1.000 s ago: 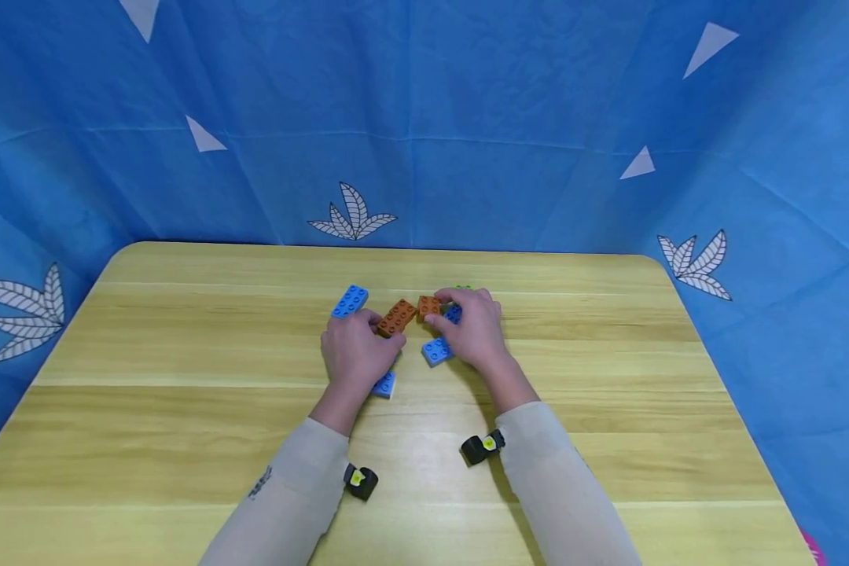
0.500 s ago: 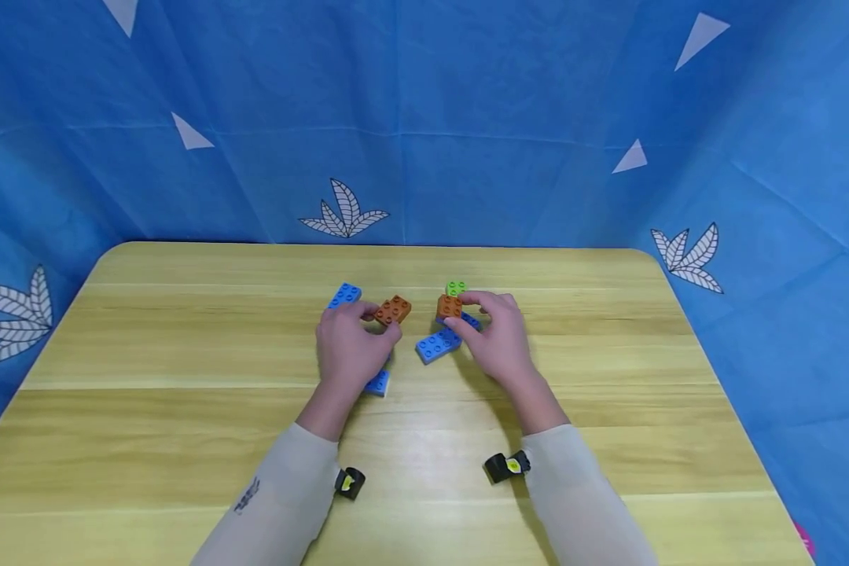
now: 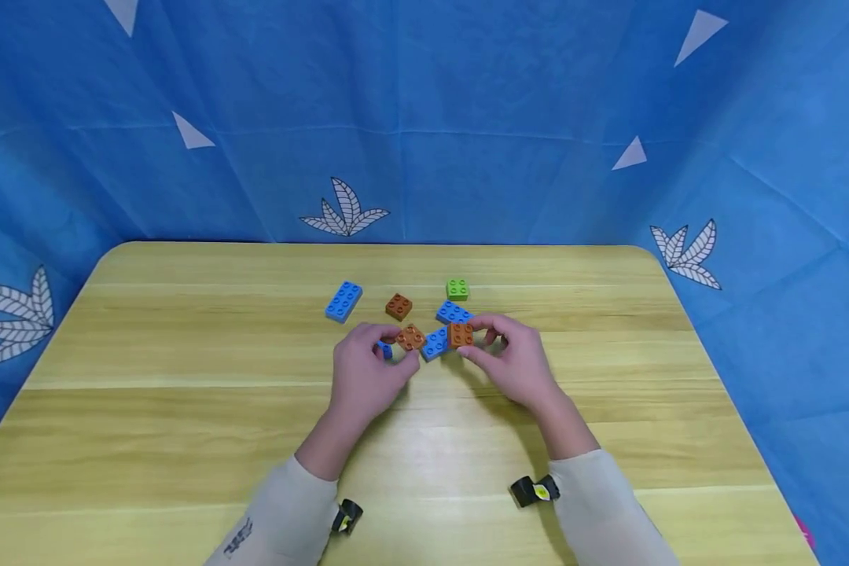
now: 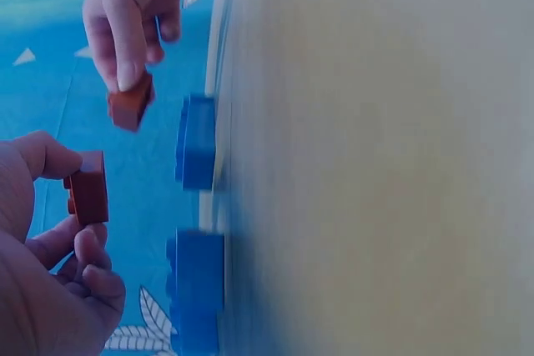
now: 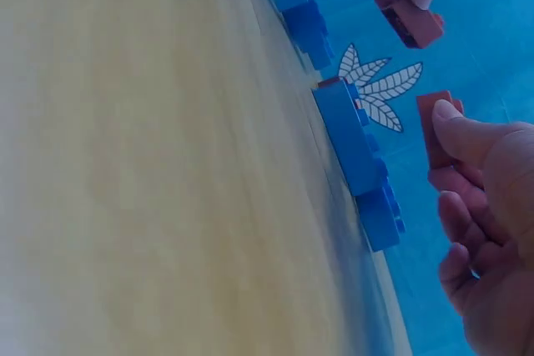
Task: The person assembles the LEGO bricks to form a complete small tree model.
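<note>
My left hand [image 3: 368,369] pinches a small orange-brown toy building brick [image 3: 410,338] between thumb and fingers, studs up in the head view. To its right, my right hand [image 3: 512,358] pinches a second orange-brown brick [image 3: 460,336], tilted so a plain side shows. The wrist views show both bricks raised off the table, with a gap between them; the left-held brick [image 4: 89,189] is near in the left wrist view. Behind the right-held brick lies a blue brick [image 3: 435,343], partly covered. Another blue brick [image 3: 385,350] is mostly hidden by my left hand.
A third brown brick [image 3: 399,306] lies on the wooden table [image 3: 184,440] beyond my left hand. Further blue bricks lie at the left [image 3: 343,302] and right [image 3: 454,312], with a green brick [image 3: 457,289] behind. A blue curtain [image 3: 410,118] hangs past the far edge.
Both hands have come nearer to the body with their brown bricks. The right hand went rightward first. A brown brick now shows on the table where the left hand was.
</note>
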The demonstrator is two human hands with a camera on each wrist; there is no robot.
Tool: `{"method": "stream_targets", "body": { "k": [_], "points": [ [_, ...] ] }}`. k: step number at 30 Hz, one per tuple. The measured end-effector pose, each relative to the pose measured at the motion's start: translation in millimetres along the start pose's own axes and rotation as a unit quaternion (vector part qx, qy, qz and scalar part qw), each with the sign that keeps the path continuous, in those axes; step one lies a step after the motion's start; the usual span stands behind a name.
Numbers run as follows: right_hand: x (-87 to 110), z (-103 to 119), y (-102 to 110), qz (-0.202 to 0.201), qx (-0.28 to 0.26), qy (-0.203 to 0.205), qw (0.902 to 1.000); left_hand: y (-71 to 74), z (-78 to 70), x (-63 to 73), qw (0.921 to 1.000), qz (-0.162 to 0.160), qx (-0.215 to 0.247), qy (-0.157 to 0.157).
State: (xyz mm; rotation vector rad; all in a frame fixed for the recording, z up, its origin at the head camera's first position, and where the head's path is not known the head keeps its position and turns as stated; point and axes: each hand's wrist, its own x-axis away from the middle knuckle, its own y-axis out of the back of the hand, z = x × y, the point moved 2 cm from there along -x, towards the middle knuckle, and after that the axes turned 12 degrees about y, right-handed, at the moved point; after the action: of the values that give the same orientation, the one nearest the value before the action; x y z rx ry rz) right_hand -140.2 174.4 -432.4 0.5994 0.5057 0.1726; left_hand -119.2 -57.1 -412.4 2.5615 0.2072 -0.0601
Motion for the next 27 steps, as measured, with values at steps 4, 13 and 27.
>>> {"method": "stream_targets", "body": {
  "k": [4, 13, 27],
  "points": [
    [6.3, -2, -2, 0.014, -0.014, -0.009, 0.9998, -5.5, -5.8, 14.7, 0.9992, 0.038, 0.009, -0.003],
    [10.3, -4, -8, 0.035, -0.050, -0.024, 0.9979, -13.6, -2.7, 29.8, 0.9943, 0.106, -0.009, -0.010],
    [3.1, -13, -22, 0.047, -0.083, -0.053, 0.9940, -13.6, 12.8, 17.6, 0.9915, 0.090, -0.081, -0.048]
  ]
}}
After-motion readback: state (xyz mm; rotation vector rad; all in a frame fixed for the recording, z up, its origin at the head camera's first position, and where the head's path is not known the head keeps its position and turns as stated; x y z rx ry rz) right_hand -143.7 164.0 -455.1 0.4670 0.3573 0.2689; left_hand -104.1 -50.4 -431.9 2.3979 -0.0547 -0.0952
